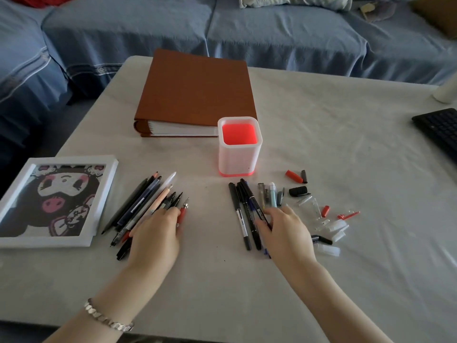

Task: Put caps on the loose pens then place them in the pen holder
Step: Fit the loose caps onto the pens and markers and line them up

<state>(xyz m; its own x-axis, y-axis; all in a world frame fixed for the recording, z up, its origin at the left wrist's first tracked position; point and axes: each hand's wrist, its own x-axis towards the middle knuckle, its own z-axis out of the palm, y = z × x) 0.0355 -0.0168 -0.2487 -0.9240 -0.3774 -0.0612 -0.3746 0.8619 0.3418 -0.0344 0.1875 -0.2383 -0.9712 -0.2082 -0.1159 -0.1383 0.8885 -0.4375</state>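
Head view: your left hand (155, 233) lies flat, fingers straight, on the uncapped pens (139, 203). Your right hand (284, 231) rests loosely open on the black pens (238, 211) beside scattered caps (294, 176). The pen holder (239, 147) stands just behind on the worktop (321, 144).

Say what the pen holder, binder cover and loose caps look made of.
Pen holder: plastic, likely; frosted white walls let a red inner glow through, smooth rounded corners. Binder cover: matte brown, faintly textured, so cloth or faux leather over board; cannot tell which. Caps: plastic, some clear and glossy, others opaque red or black.
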